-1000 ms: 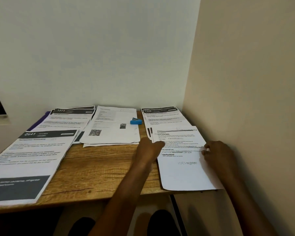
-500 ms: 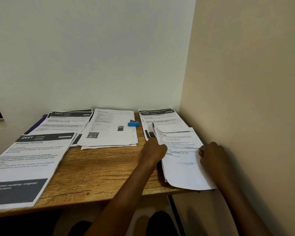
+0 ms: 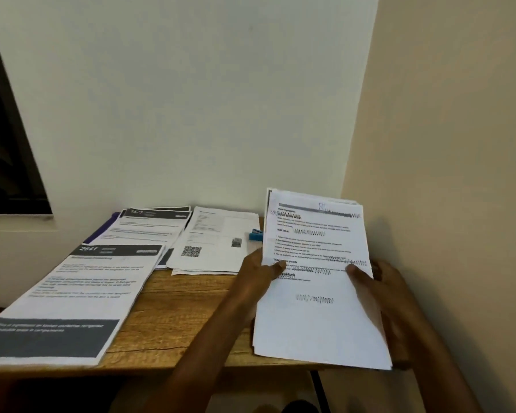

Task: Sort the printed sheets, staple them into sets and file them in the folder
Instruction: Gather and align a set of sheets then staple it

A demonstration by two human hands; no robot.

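**Right-hand stack raised off the desk, held at both edges**

At far left you have the sheet headed 2641 (image 3: 72,293) flat on the wooden desk (image 3: 176,323), with the 1573 pile (image 3: 149,226) and the QR-code pile (image 3: 212,242) behind. A blue stapler (image 3: 255,234) sits just beside. Your left hand (image 3: 258,275) pinches the lifted stack of sheets (image 3: 319,293) at its left edge, thumb on top; your right hand (image 3: 382,296) grips the right edge likewise.

Both hands, left (image 3: 259,271) and right (image 3: 379,281), now hold the right-hand stack of sheets (image 3: 316,281) lifted off the table's right edge.
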